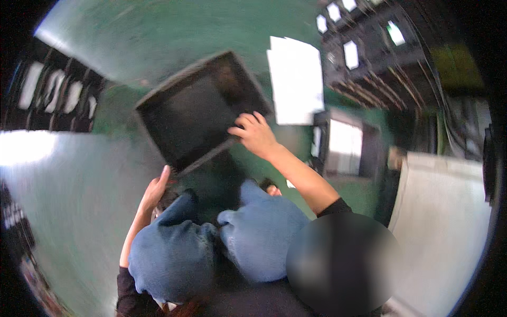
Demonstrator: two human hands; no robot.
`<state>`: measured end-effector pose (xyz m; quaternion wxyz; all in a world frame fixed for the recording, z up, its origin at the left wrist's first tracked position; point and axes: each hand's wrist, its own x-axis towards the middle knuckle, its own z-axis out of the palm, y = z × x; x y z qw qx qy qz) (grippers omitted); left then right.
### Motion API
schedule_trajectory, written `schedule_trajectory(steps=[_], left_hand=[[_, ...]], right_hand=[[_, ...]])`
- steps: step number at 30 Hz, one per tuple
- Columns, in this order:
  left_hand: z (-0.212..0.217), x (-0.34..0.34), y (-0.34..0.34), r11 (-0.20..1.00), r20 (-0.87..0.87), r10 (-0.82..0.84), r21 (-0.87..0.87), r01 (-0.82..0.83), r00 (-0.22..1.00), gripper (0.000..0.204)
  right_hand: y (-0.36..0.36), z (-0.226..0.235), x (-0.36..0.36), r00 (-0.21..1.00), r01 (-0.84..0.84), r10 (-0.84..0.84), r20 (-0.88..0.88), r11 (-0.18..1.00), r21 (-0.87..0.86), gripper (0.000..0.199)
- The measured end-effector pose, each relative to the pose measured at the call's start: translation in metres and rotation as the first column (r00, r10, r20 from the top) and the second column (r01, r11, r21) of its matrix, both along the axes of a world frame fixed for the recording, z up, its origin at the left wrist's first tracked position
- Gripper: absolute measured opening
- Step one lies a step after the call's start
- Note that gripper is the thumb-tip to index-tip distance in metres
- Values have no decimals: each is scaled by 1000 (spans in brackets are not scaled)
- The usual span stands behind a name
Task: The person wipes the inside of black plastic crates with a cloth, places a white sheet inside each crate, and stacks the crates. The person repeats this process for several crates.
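A black rectangular bin (198, 113), its open top facing me, is tilted in front of my knees. At its near left corner my left hand (156, 189) grips it, the thumb up along the corner and the other fingers mostly hidden. My right hand (255, 134) is closed over the near right part of the rim, with bent fingers reaching inside. Dark walls and a dim brownish patch show within the bin; I make out no separate object there. White paper sheets (297, 82) lie just beyond its right side.
Another black bin with white paper (346, 140) stands on the green floor (132, 29) at the right. Black racks holding papers (375, 58) rise at far right and left (53, 87). A pale box-like surface (441, 211) is at near right.
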<state>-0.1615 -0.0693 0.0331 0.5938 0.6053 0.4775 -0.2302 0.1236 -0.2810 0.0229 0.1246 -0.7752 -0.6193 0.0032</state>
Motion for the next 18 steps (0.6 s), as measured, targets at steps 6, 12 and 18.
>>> schedule_trajectory(steps=[6, 12, 18], left_hand=[[8, 40, -21, 848, -61, 368, -386, -362, 928, 79], [-25, 153, 37, 918, 138, 231, -358, -169, 963, 88], [-50, 279, 107, 941, 121, 243, -270, -203, 963, 95]], right_hand=[[-84, 27, 0, 768, 638, -623, -146, 729, 246, 54], [-219, -1, 47, 209, 963, -889, -408, 115, 242, 51], [-281, -57, 99, 173, 832, -983, -60, 178, -525, 101]])
